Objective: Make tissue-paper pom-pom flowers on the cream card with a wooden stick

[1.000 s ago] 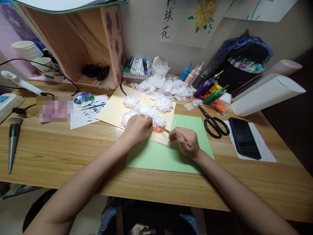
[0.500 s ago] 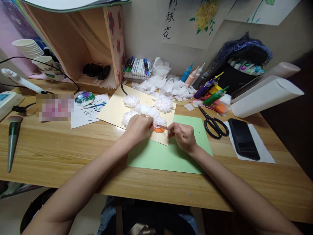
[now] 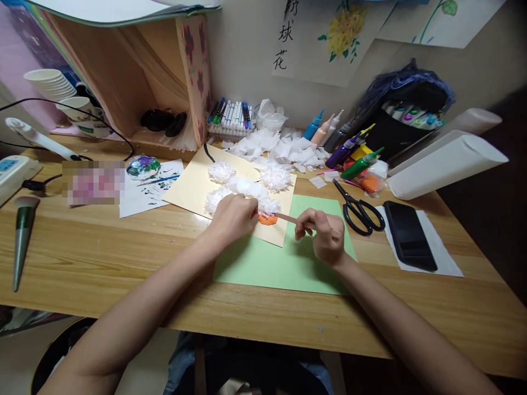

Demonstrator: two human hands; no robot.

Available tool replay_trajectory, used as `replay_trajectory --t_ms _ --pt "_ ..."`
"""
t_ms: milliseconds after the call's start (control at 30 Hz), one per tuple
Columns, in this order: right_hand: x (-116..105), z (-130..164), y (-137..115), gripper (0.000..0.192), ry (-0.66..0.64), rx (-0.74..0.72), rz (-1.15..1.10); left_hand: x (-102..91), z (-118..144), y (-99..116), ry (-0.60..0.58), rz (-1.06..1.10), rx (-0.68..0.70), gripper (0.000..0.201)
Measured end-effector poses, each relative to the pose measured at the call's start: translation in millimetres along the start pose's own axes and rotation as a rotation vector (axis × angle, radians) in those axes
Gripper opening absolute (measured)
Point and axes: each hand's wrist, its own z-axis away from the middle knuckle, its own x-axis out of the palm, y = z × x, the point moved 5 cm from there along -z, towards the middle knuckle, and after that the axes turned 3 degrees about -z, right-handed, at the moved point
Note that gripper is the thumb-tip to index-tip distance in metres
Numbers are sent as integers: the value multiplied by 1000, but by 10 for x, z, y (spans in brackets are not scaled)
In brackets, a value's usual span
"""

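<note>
My left hand (image 3: pixel 236 216) rests on a cream sheet (image 3: pixel 185 186), its fingers pinched together at the lower white tissue-paper puff (image 3: pixel 268 205); what they grip is hidden. An orange lump (image 3: pixel 267 219) lies just beside those fingertips. My right hand (image 3: pixel 325 233) is closed around a thin wooden stick (image 3: pixel 286 218), whose far tip reaches the puff and the orange lump. More white puffs, one at the upper left (image 3: pixel 222 171) and one at the upper right (image 3: pixel 275 178), sit on the cream sheet. Beneath it lies a green sheet (image 3: pixel 280 269).
Black scissors (image 3: pixel 358 208) and a phone (image 3: pixel 409 235) lie to the right. Behind are torn tissue pieces (image 3: pixel 280 147), a marker box (image 3: pixel 231 118) and paint bottles (image 3: pixel 315 125). On the left are a painted palette (image 3: pixel 143 167) and a large brush (image 3: pixel 23 238).
My right hand has drawn back to the right, and more of the stick shows between it and the puff. My left hand has stayed in place.
</note>
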Motion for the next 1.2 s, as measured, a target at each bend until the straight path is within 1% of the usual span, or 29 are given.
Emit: replay_trajectory --t_ms 33,100,200,267,333,400,467,567,633,833,1067,1200 --pt "-25 41 7 56 19 -34 9 -18 -2 -14 -5 8 2 16" --pt "-77 91 54 56 94 -51 -16 -95 -17 -72 22 40 -3 15" --pt "-110 102 166 57 199 18 -92 -269 -69 -224 158 39 -42 13" --pt "-95 91 228 57 220 77 -135 -334 -125 -322 224 -35 -81 19" --pt "-66 82 259 58 205 110 -166 -302 -200 -368 202 -107 -81 27" --pt "-46 79 265 58 184 114 -182 -209 -278 -350 145 -145 -23 31" --pt "-44 83 263 58 179 112 -179 -119 -339 -310 112 -169 33 29" --pt "-55 87 259 59 190 112 -168 -41 -390 -267 86 -168 90 15" --pt "-57 85 256 58 194 113 -170 -35 -396 -263 84 -136 106 16" --pt "-38 81 235 58 178 114 -185 -100 -347 -327 173 8 15 26" --pt "-24 77 235 58 161 124 -174 -83 -316 -376 151 135 -86 29" --pt "-13 73 241 58 154 125 -171 -82 -319 -387 182 160 -96 28"
